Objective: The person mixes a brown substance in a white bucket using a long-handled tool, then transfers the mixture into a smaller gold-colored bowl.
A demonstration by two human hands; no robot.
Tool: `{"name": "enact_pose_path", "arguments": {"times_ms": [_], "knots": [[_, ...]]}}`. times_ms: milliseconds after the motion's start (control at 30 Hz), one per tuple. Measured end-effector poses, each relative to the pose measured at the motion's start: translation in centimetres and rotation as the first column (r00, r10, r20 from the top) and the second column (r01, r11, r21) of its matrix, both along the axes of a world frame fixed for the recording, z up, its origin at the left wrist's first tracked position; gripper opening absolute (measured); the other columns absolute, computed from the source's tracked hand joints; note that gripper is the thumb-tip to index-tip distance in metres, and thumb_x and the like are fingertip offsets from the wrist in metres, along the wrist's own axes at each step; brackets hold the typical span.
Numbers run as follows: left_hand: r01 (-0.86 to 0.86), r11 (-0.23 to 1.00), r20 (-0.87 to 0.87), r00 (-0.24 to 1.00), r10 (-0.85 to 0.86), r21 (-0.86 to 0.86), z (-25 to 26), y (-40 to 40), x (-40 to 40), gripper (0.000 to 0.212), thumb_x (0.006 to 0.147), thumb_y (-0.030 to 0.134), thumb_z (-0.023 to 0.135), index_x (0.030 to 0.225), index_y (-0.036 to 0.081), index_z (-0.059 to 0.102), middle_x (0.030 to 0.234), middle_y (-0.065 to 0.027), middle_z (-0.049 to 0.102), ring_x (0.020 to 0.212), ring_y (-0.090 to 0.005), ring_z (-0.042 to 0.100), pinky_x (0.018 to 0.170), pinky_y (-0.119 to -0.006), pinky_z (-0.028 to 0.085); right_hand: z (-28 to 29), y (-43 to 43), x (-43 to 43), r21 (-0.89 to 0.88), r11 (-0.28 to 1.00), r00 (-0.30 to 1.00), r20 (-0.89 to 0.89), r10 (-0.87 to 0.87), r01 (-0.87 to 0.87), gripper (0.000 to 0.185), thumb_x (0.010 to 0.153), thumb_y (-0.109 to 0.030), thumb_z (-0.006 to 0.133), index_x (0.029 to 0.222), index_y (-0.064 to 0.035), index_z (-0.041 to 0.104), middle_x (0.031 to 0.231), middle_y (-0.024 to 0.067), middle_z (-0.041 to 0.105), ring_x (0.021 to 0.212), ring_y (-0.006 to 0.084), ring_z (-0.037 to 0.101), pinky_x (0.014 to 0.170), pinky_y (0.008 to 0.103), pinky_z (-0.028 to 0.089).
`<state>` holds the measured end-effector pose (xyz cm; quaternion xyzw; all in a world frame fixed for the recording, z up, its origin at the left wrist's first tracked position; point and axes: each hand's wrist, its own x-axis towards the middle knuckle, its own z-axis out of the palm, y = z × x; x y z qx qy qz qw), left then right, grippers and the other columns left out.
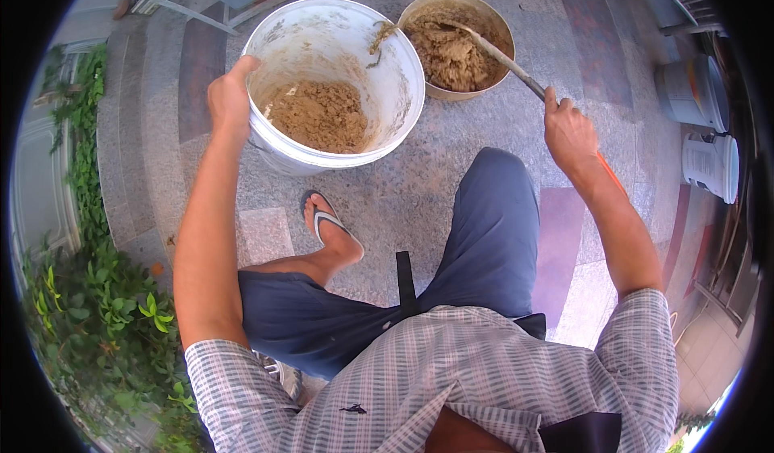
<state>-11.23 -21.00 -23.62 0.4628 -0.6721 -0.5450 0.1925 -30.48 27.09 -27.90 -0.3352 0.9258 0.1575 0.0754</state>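
My left hand (233, 99) grips the left rim of a large white plastic bucket (390, 90), which is tilted towards me. Clumpy brown wet material (323, 116) covers the bucket's bottom, and smears of it mark the inner wall. Beside its right rim is a smaller round tub (511, 47) holding more of the brown mixture (450, 60). My right hand (568, 126) is closed around the end of a long stick-like handle (505, 58). The handle's far end reaches into the mixture in the tub, where its tip is hidden.
Two lidded buckets, one grey (695, 93) and one white (710, 162), stand at the right. Green leafy plants (115, 308) line the left side. A metal frame (199, 14) is at the upper left. Stone paving (387, 211) lies underfoot, beside my sandalled foot (329, 226).
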Motion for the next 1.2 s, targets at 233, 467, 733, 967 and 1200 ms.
{"name": "enact_pose_path", "arguments": {"times_ms": [233, 467, 733, 967, 1200], "knots": [[-0.015, 1.000, -0.018, 1.000, 0.015, 0.007, 0.7, 0.6, 0.1, 0.050, 0.077, 0.031, 0.075, 0.094, -0.015, 0.074, 0.092, -0.0173, 0.072, 0.079, -0.0239, 0.067, 0.073, -0.037, 0.051, 1.7, 2.3, -0.7, -0.273, 0.956, 0.991, 0.099, -0.086, 0.110, 0.039, 0.098, -0.005, 0.056, 0.137, 0.0015, 0.054, 0.097, 0.0292, 0.069, 0.085, 0.0457, 0.071, 0.076, 0.0519, 0.058], [0.000, 1.000, -0.007, 1.000, 0.001, 0.016, 0.5, -0.2, 0.7, 0.050, 0.077, 0.031, 0.075, 0.094, -0.016, 0.073, 0.091, -0.0171, 0.072, 0.078, -0.0239, 0.067, 0.072, -0.037, 0.051, 9.1, 2.6, 1.6, -0.613, 0.765, 0.944, 0.329, 0.024, 0.194, 0.033, 0.098, -0.004, 0.063, 0.131, 0.0034, 0.063, 0.090, 0.0272, 0.066, 0.077, 0.0447, 0.066, 0.072, 0.0481, 0.050], [-0.011, 1.000, -0.048, 0.999, 0.012, 0.020, 0.3, -0.2, 0.3, 0.049, 0.078, 0.031, 0.075, 0.092, -0.016, 0.073, 0.090, -0.0180, 0.072, 0.078, -0.0238, 0.067, 0.073, -0.036, 0.051, 10.2, -0.9, 4.2, -0.270, 0.922, 0.961, -0.080, 0.266, -0.278, 0.045, 0.098, -0.009, 0.061, 0.143, -0.0027, 0.056, 0.087, 0.0154, 0.065, 0.071, 0.0328, 0.070, 0.063, 0.0448, 0.058], [0.025, 0.997, 0.035, 0.999, -0.023, -0.069, 0.1, 0.6, -0.3, 0.052, 0.077, 0.035, 0.075, 0.092, -0.015, 0.073, 0.088, -0.0187, 0.072, 0.078, -0.0250, 0.066, 0.073, -0.037, 0.051, 5.7, -9.5, 8.3, -0.121, 0.844, 0.853, -0.055, 0.520, -0.522, 0.039, 0.092, -0.008, 0.060, 0.127, 0.0094, 0.064, 0.079, 0.0138, 0.065, 0.068, 0.0250, 0.072, 0.053, 0.0351, 0.059], [0.143, 0.972, 0.129, 0.984, -0.120, -0.186, 1.1, 1.4, 0.5, 0.054, 0.077, 0.039, 0.074, 0.089, -0.014, 0.073, 0.085, -0.0187, 0.071, 0.078, -0.0251, 0.064, 0.073, -0.039, 0.049, 7.4, -12.6, 7.2, -0.263, 0.715, 0.760, -0.150, 0.633, -0.647, 0.032, 0.091, -0.009, 0.061, 0.115, 0.0107, 0.068, 0.082, 0.0164, 0.069, 0.066, 0.0251, 0.073, 0.052, 0.0346, 0.058]]}}
